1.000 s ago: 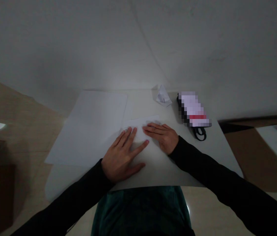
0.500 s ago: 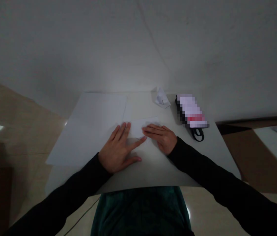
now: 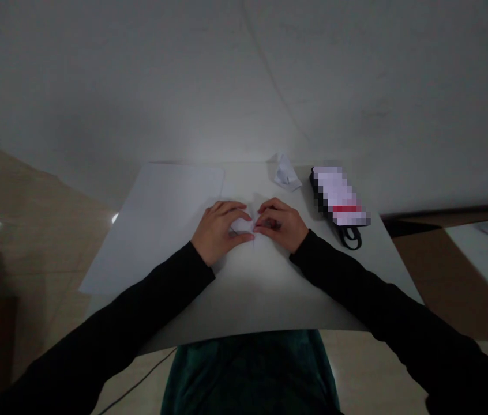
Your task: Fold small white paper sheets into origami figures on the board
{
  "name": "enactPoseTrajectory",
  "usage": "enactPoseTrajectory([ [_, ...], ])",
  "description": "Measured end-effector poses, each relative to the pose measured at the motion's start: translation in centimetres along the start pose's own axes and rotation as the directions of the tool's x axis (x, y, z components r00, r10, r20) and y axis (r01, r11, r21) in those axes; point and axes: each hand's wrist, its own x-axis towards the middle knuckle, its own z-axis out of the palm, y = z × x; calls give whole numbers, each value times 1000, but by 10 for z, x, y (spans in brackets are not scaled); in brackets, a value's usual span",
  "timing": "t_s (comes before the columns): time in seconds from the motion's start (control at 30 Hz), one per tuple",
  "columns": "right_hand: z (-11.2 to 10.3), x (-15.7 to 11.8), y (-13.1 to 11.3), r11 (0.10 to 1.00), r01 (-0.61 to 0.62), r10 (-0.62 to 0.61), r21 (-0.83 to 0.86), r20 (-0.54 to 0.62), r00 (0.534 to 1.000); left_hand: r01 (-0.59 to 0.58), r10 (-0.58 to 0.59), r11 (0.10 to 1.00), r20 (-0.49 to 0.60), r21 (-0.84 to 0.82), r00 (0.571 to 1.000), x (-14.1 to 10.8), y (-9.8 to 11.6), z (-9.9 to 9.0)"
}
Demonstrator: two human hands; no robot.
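At 9 o'clock from the hands lay a large white paper sheet [image 3: 157, 225]. The left hand [image 3: 218, 227] was curled, with its fingers [image 3: 226, 210] closed narrowly on a small folded white paper [image 3: 241, 226] in the middle of the pale table [image 3: 252, 305] — the right hand [image 3: 278, 225] pinched the same paper from the other side. Too strong a pinch could crease or tear it; a slip could let it spring open. At 1 o'clock sat a crumpled paper piece [image 3: 286, 173], and at 2 o'clock a pixelated packet [image 3: 339, 196] with a black elastic loop [image 3: 350, 239] — too blurred to identify.
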Motion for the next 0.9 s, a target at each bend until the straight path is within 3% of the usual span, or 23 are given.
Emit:
enactPoseTrajectory([
  [0.2, 2, 5, 1, 939, -157, 143, -306, -66, 987, 103, -108, 984, 28, 145, 994, 3, -8, -14],
  [0.3, 2, 3, 0, 914, -177, 168, -366, -57, 984, 144, -145, 977, -7, 154, 989, 2, -8, -11],
  [0.43, 2, 2, -1, 909, -172, 157, -380, -71, 985, 176, -168, 977, -77, 120, 983, 1, -11, -5],
  [0.63, 2, 0, 0, 913, -157, 124, -377, -109, 986, 192, -182, 973, -90, 128, 979, 1, -14, -5],
  [0.9, -8, -3, 14, 972, -99, 65, -213, -162, 985, 145, -134, 982, -93, 117, 987, 2, -12, -9],
])
